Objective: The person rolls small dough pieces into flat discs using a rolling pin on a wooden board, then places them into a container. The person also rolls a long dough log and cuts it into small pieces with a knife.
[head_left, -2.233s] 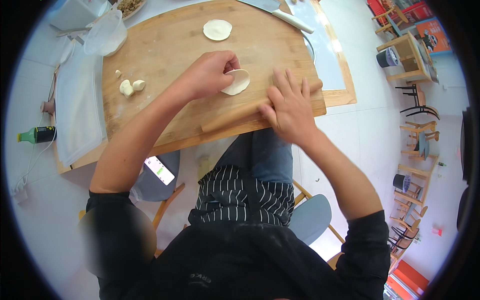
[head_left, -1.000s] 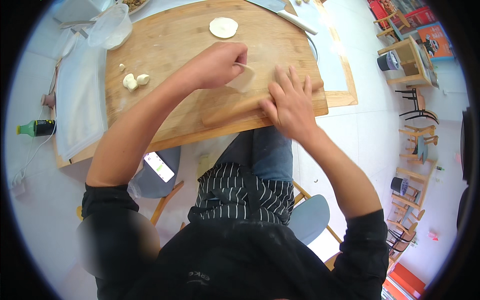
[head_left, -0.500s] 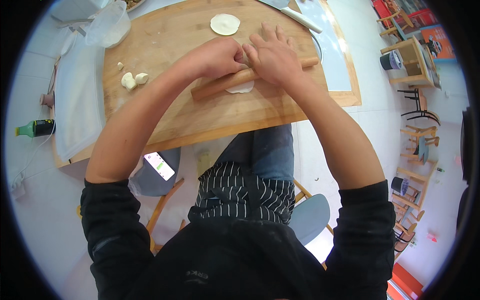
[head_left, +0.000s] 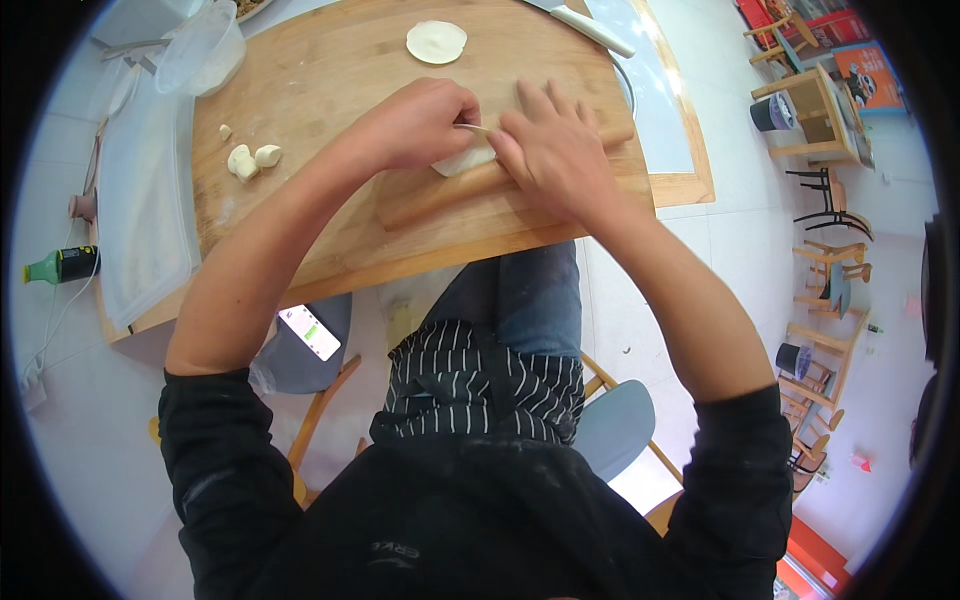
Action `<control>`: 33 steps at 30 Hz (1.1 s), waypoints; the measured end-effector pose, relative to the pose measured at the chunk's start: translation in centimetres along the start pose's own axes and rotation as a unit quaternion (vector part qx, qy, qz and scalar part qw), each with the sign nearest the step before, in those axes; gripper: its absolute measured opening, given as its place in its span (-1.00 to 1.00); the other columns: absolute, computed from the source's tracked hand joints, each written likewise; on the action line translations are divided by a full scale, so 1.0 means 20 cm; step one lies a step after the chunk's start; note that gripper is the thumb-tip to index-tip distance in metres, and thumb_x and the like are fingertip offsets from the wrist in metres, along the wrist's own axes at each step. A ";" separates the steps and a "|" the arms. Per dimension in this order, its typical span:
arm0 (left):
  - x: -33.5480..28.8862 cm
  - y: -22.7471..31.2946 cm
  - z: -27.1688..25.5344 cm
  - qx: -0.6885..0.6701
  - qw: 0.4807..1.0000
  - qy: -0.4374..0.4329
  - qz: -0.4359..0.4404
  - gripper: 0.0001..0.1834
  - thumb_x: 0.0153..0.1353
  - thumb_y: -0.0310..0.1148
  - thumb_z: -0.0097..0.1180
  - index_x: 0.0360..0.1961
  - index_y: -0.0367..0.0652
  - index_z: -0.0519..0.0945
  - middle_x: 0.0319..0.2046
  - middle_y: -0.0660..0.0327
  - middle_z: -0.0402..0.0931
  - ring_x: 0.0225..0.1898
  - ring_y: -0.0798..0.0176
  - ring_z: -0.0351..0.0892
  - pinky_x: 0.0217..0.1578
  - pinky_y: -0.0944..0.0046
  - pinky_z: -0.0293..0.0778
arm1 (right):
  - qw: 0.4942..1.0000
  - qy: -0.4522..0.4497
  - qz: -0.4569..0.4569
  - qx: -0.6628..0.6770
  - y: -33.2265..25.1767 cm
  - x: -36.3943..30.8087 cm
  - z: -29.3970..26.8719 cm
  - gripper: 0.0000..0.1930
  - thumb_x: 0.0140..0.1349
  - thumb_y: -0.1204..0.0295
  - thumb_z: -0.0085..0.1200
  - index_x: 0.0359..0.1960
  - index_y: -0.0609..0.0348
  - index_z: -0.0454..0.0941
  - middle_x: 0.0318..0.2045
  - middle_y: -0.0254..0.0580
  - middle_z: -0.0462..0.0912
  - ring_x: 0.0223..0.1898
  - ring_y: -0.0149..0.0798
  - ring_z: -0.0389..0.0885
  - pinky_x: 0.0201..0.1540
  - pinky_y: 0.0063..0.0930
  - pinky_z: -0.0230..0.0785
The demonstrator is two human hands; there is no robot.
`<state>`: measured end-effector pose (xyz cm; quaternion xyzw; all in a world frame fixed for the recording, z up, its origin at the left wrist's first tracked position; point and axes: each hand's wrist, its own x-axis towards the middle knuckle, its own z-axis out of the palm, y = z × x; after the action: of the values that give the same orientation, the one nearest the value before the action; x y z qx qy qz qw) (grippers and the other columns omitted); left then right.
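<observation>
Disc [head_left: 463, 162]: thin pale dough, upper ctr of frame, on the board [head_left: 330, 85], right by the pin [head_left: 448, 194]; can't tell if its low edge is under the pin. L hand [head_left: 430, 122] is narrow, pinching the disc's top edge, which looks lifted; fingertips mostly hidden. R hand [head_left: 558, 152] is wide, palm down on the pin, not wrapped round it; thumb nr the disc, can't tell if touching.

Disc prob. v. light, soft, floppy; could stretch or tear if tugged, might stick w/o flour. Best hold: rim only, light pinch, don't poke the middle. Pin looks like smooth stiff wood, prob. rolls easily, so flat palm's enough. 2nd disc [head_left: 436, 42], top ctr, lies flat: slip a fingertip under its rim. Lumps [head_left: 243, 163], upper left: thicker, prob. dent easily; take by the sides.
</observation>
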<state>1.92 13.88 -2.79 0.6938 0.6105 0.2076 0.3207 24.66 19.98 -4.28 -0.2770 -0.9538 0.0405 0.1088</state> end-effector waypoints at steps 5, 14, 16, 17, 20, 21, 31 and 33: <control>0.06 0.00 -0.08 0.002 0.999 -0.011 -0.038 -0.82 0.13 -0.38 0.22 -0.37 -0.30 0.71 -0.48 0.03 0.68 -0.41 0.00 0.64 -0.32 0.01 0.54 | 0.998 0.053 0.042 0.010 0.05 0.32 0.14 -0.52 0.55 -0.02 -0.08 0.11 0.11 0.64 0.43 0.19 0.40 0.46 0.44 0.28 0.43 0.45 0.08; -0.07 0.07 -0.03 -0.133 0.984 0.102 0.054 -0.86 0.20 -0.48 0.20 -0.25 -0.32 0.64 -0.46 0.13 0.60 -0.32 0.22 0.58 -0.24 0.19 0.52 | 0.999 0.030 0.022 0.006 -0.11 -0.35 -0.09 -0.55 0.48 0.00 0.07 0.06 0.15 0.63 0.49 0.22 0.35 0.50 0.43 0.24 0.47 0.53 -0.04; -0.10 0.05 -0.01 -0.095 0.993 0.070 0.028 -0.84 0.20 -0.47 0.20 -0.23 -0.33 0.65 -0.44 0.08 0.63 -0.34 0.19 0.58 -0.25 0.18 0.53 | 1.000 0.021 0.017 -0.002 -0.11 -0.38 -0.10 -0.56 0.48 0.01 0.08 0.03 0.15 0.63 0.49 0.22 0.36 0.49 0.42 0.24 0.47 0.54 -0.05; -0.10 0.04 -0.01 -0.080 0.995 0.050 -0.001 -0.83 0.20 -0.47 0.19 -0.22 -0.34 0.66 -0.43 0.06 0.64 -0.35 0.18 0.58 -0.26 0.18 0.53 | 1.000 0.014 0.014 -0.006 -0.09 -0.34 -0.08 -0.56 0.48 0.00 0.07 0.02 0.14 0.64 0.49 0.21 0.36 0.49 0.42 0.25 0.47 0.53 -0.05; -0.08 0.02 -0.02 -0.026 0.999 0.020 -0.016 -0.81 0.20 -0.45 0.19 -0.23 -0.37 0.68 -0.42 0.06 0.68 -0.39 0.17 0.60 -0.30 0.17 0.53 | 1.000 -0.002 0.018 0.012 -0.02 -0.11 0.00 -0.55 0.52 -0.01 -0.01 0.01 0.11 0.66 0.47 0.20 0.38 0.49 0.40 0.25 0.48 0.46 0.00; -0.07 0.02 -0.03 -0.008 1.000 0.006 -0.018 -0.81 0.19 -0.44 0.20 -0.24 -0.37 0.68 -0.43 0.06 0.68 -0.40 0.17 0.61 -0.30 0.16 0.53 | 1.000 -0.005 0.028 0.011 0.00 -0.01 0.04 -0.55 0.53 -0.02 -0.04 0.02 0.11 0.67 0.47 0.19 0.38 0.49 0.40 0.25 0.48 0.45 0.01; -0.07 0.05 -0.07 0.026 0.998 0.025 0.047 -0.85 0.20 -0.45 0.21 -0.25 -0.27 0.71 -0.38 -0.06 0.70 -0.37 -0.11 0.67 -0.28 -0.02 0.56 | 0.999 0.011 0.030 0.003 -0.09 -0.03 -0.04 -0.54 0.49 -0.01 0.05 0.08 0.10 0.67 0.48 0.26 0.35 0.50 0.42 0.24 0.46 0.48 0.01; -0.10 0.06 -0.09 0.030 0.996 0.008 0.085 -0.82 0.29 -0.44 0.20 -0.12 -0.25 0.68 -0.33 0.01 0.72 -0.39 0.04 0.69 -0.33 0.05 0.57 | 0.998 0.018 0.061 0.010 -0.14 -0.24 -0.07 -0.56 0.30 0.04 0.30 0.00 0.12 0.65 0.49 0.22 0.35 0.51 0.41 0.22 0.48 0.53 -0.10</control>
<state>1.21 12.12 -0.54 0.7507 0.5580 0.2213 0.2759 27.43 15.07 -3.49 -0.3345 -0.9325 0.0519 0.1257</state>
